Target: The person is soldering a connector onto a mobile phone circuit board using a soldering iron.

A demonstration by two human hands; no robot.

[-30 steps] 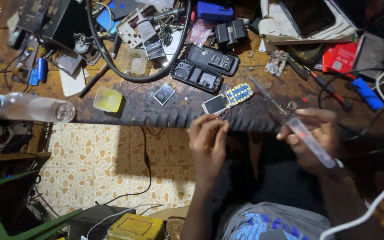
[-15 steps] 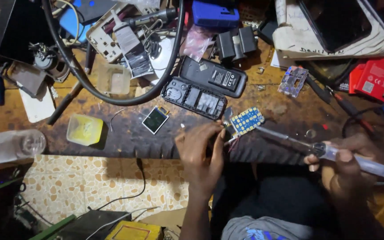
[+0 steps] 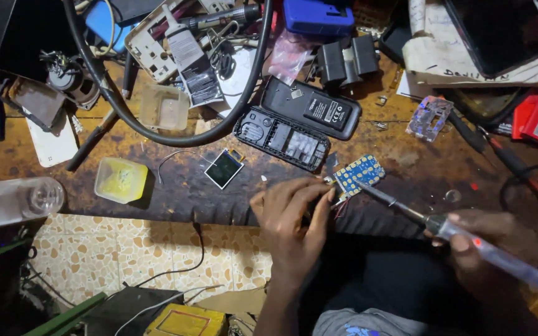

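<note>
My left hand (image 3: 294, 218) pinches the lower left edge of a small blue circuit board (image 3: 359, 174) with gold pads, at the front edge of the wooden bench (image 3: 175, 186). My right hand (image 3: 499, 239) grips a soldering iron (image 3: 468, 239) with a clear handle and a red light. Its metal tip rests on the board's right part. A thin red wire hangs under the board by my left fingers.
Behind the board lie a black phone shell (image 3: 281, 137) and a black battery cover (image 3: 312, 109). A small screen (image 3: 223, 168), a yellow tub (image 3: 119, 180), a clear tub (image 3: 164, 107) and a plastic bottle (image 3: 14, 202) sit left. A thick black cable (image 3: 157, 134) loops above. Screwdrivers (image 3: 505, 158) lie right.
The view has closed in on the bench. The iron's tip has come onto the board, and my left hand has settled at the board's edge.
</note>
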